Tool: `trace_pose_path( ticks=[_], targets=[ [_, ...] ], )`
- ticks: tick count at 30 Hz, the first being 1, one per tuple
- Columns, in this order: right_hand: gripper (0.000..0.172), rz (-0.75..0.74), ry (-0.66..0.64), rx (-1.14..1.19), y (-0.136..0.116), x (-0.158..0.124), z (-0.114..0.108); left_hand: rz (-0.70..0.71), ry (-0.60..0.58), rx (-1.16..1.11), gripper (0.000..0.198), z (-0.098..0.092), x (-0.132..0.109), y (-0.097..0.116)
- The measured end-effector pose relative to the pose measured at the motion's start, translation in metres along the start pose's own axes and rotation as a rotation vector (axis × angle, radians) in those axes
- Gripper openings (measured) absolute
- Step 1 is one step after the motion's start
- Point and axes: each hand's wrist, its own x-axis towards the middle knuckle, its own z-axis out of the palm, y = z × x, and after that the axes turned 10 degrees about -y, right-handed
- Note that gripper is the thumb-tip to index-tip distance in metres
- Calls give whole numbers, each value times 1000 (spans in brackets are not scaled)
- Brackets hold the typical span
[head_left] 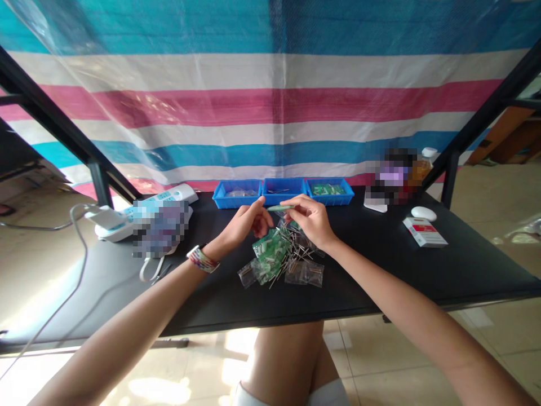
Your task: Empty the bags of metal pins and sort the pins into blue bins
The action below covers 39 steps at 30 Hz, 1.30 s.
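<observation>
Over the middle of the black table (380,265), my left hand (247,223) and my right hand (310,217) both pinch a small green part (279,208), held level between them. Fingers of both hands are closed on it. Just below lies a heap of small clear bags (302,270), green circuit boards (270,251) and thin metal pins. A beaded band sits on my left wrist.
Three blue trays (236,194) stand in a row at the table's far edge. A white power strip (127,220) with a cable lies at the left; a white mouse (423,213) and a small red-and-white box (425,232) at the right. A striped tarp hangs behind.
</observation>
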Motion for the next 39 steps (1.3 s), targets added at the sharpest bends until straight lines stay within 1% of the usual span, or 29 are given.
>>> trace_pose_path(
  ticks=[1,3,4,6,9,11,13,15,17,19,21,22,23,24,26,28,29,33,37,39],
  targets=[
    [20,-41,-18,-49,0,-1,0,-29,-30,-55,68,-1,1,1],
    [15,-79,-56,-112,0,-1,0,-30,-28,-138,57,-1,2,2],
    [15,-71,-62,-110,1,-1,0,-10,-11,-157,52,-1,2,2],
    [23,0,-35,-13,1,0,-1,41,20,-148,49,-1,3,1],
    [39,189,-25,268,1,1,-1,114,14,-40,49,0,2,0],
    [39,283,-73,371,0,1,-1,154,-12,92,48,2,-1,1],
    [35,316,-100,365,-1,1,0,189,10,308,47,4,-6,3],
    [36,287,-74,302,0,3,-2,206,67,576,48,5,-11,5],
    [36,189,22,193,3,9,-13,200,71,789,46,4,-14,6],
    [35,35,197,-7,7,16,-34,187,2,902,36,1,-15,5],
    [35,-114,402,-323,11,23,-61,181,-81,946,24,-4,-13,3],
    [36,-164,466,-490,14,25,-74,180,-120,951,23,-6,-12,2],
    [38,-189,483,-643,17,26,-85,180,-157,943,23,-9,-11,1],
    [39,-193,454,-774,21,26,-94,180,-191,923,24,-11,-10,0],
    [37,-143,350,-1007,27,24,-104,181,-250,883,28,-14,-10,1],
    [35,-89,277,-1142,32,21,-104,177,-287,868,32,-16,-9,2],
    [34,-74,268,-1169,34,20,-101,169,-300,863,32,-16,-9,3],
    [31,-91,275,-1140,34,18,-91,135,-329,779,28,-19,-8,3],
    [25,-133,227,-1082,27,18,-82,164,-279,693,30,-27,-3,-2],
    [25,-167,198,-1017,22,17,-75,159,-285,594,31,-31,-1,-3]
  ],
)
